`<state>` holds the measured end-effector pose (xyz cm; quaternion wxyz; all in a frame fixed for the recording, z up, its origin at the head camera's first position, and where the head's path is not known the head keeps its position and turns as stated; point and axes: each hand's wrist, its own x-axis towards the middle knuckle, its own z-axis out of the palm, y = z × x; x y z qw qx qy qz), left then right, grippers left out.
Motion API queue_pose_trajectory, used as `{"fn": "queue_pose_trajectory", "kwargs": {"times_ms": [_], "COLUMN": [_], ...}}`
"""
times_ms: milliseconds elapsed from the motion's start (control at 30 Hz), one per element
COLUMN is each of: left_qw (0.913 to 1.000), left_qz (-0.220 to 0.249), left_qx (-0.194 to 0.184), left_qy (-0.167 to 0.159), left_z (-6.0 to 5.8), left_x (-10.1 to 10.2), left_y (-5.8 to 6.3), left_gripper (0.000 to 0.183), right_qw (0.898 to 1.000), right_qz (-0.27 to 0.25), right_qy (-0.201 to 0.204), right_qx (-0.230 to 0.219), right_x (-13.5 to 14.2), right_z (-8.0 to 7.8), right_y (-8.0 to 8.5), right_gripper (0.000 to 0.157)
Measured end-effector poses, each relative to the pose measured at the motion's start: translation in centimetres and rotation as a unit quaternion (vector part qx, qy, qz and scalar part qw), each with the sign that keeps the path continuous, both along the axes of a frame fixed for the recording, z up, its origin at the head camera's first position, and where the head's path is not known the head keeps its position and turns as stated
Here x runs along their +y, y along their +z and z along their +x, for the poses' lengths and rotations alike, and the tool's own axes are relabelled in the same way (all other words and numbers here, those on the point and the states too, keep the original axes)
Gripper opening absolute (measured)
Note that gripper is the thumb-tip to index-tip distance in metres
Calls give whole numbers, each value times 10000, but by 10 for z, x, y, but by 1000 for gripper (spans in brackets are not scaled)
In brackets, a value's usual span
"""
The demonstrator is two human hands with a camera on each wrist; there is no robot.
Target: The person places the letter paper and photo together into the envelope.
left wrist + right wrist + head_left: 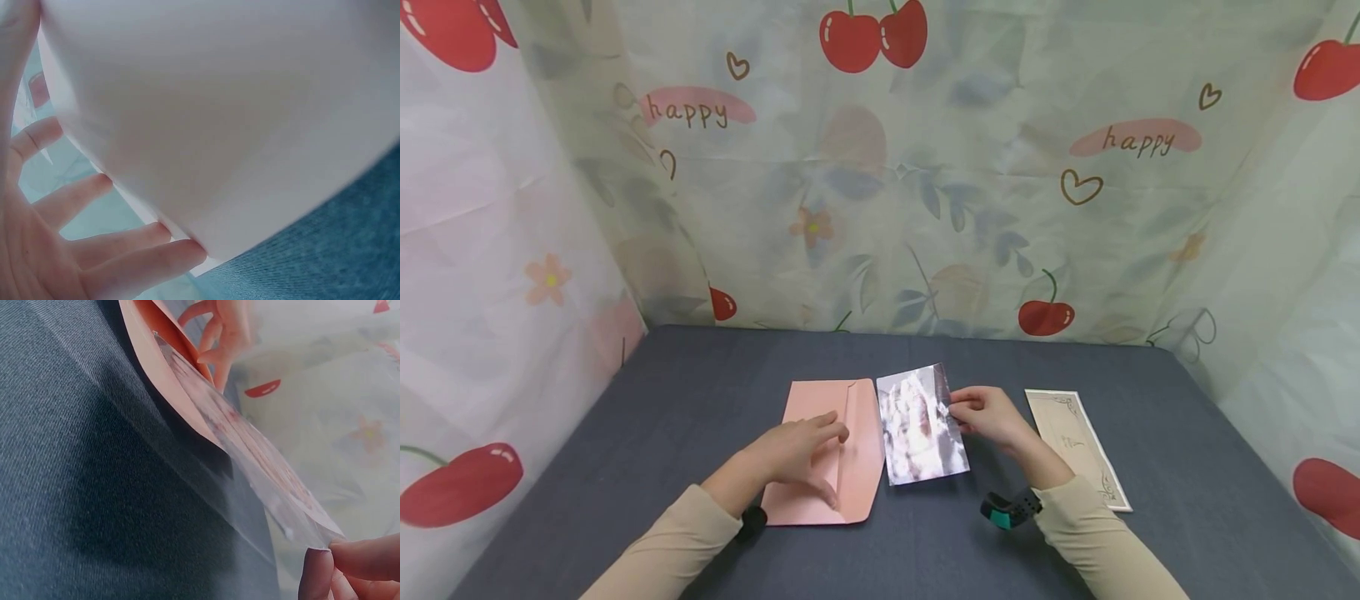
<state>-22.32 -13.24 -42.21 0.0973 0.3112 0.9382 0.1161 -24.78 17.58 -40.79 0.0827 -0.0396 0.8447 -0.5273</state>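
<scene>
A pink envelope (pixel 805 400) lies on the table with its flap side toward the right. My left hand (pixel 801 450) is over it, thumb and fingers spread across the envelope's mouth. In the left wrist view, the fingertips (pixel 190 250) touch the pale envelope's edge (pixel 237 125). The mouth gapes in the right wrist view, showing a darker orange inside. Beside the flap, my right hand (pixel 992 417) pinches the right edge of a glossy, clear-sleeved packet (pixel 921 425) with printed pictures. The packet's far end overlaps the envelope mouth in the right wrist view.
To the right lies a cream card (pixel 1075 450) with ornate corner designs, partly behind the right forearm. A dark grey cloth (pixel 715 367) covers the table. Patterned curtains (pixel 887 208) enclose the back and sides. Black bands with camera mounts are on both wrists.
</scene>
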Motion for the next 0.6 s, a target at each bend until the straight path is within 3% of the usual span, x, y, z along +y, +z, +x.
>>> {"fn": "queue_pose_trajectory", "kwargs": {"times_ms": [600], "left_qw": [9999], "left_qz": [-38], "left_qx": [57], "left_qy": [-79], "left_z": [-2], "left_x": [0], "left_y": [-1], "left_gripper": [78], "right_qw": [9994], "right_qz": [-298], "right_qy": [132], "right_qx": [-100], "right_x": [-17], "right_z": [-2], "right_y": [-8], "right_gripper": [29]}}
